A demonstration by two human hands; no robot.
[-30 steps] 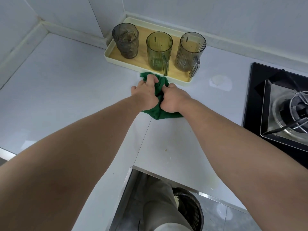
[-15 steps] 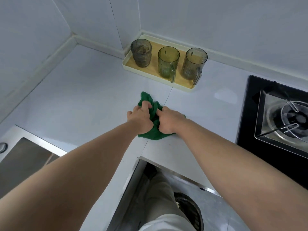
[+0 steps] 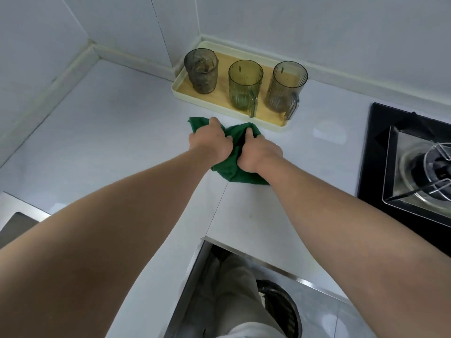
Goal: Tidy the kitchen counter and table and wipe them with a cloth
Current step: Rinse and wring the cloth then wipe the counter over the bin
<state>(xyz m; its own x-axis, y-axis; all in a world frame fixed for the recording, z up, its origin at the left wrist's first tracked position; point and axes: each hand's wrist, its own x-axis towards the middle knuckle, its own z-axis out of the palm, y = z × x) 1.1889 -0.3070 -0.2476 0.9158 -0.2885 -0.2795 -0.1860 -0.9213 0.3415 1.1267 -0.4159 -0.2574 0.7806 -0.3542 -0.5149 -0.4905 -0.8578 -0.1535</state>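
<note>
A crumpled green cloth lies on the white counter, just in front of the cream tray. My left hand grips the cloth's left part with curled fingers. My right hand grips its right part, fingers dug into the fabric. The two hands sit side by side, almost touching. Most of the cloth is hidden under them.
The cream tray in the back corner holds three tinted cups. A black gas hob is at the right. A steel sink edge shows at the lower left. My leg and shoe stand below the counter edge.
Both hands pulled the cloth back toward me from the tray, then pushed it forward again; it now lies just in front of the tray once more.
</note>
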